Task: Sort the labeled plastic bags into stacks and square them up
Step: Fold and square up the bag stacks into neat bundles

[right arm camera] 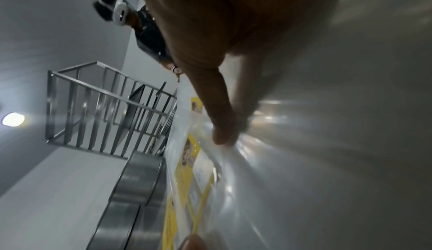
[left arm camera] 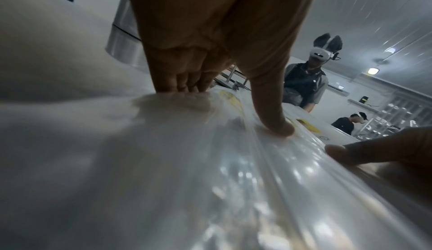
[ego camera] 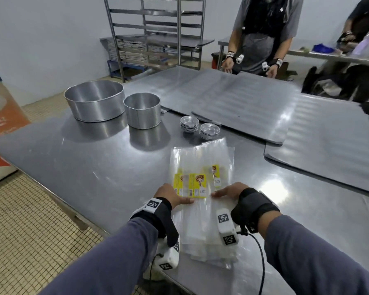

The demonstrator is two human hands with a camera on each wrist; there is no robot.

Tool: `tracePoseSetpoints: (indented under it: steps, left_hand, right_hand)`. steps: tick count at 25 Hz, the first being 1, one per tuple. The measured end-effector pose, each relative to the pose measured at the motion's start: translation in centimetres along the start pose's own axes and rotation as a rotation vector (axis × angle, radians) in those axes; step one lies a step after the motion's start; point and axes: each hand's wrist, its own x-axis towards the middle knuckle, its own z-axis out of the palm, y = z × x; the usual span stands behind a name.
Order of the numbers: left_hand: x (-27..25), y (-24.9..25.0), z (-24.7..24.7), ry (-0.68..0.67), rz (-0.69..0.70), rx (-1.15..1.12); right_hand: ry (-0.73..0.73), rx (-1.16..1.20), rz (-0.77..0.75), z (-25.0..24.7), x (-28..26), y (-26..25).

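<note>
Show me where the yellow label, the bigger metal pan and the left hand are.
yellow label (ego camera: 197, 185), head view, middle of the label.
bigger metal pan (ego camera: 94, 107), head view, its outer wall.
left hand (ego camera: 170, 195), head view, back of the hand.

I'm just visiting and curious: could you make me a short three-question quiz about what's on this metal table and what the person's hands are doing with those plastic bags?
1. True or false: both hands rest on the plastic bags.
2. How many large round metal pans stand on the table? A) one B) two C) four
3. What colour are the labels on the bags?

Key:
1. True: the left hand and the right hand press the pile from either side.
2. B: a wide pan and a smaller pan.
3. Yellow.
</note>
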Motion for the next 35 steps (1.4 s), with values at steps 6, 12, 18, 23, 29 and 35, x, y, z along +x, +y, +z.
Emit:
tracePoseSetpoints:
  steps: [6,12,18,23,29,35]
  left_hand:
    - [-4.1,6.7,7.4,-0.031,0.019,0.104]
    - [-9.5,11.9,12.8,0.097,-0.065,0.199]
    - [-11.8,11.4,14.0,0.097,-0.07,0.198]
    - [-12.7,10.1,13.3,0.113,-0.038,-0.061]
    - [-10.5,10.6,12.6,0.019,-0.111,-0.382]
    - [-10.7,14.5,15.7,-0.105,0.189,-0.597]
  right_hand:
    - [0.072,0.188,-0.054,-8.0,-4.2,7.4]
    - [0.084,0.262,-0.161,-13.0,-7.0,13.3]
    - [-0.018,0.122,-0.283,-14.7,-6.7,15.0]
    - [-0.055,0.146,-0.316,-13.8,-5.9,14.5]
    - [-0.093,0.285,-0.354,-13.5,-4.9,14.3]
    - [-0.123,0.444,-0.418,-17.6,-5.4,17.2]
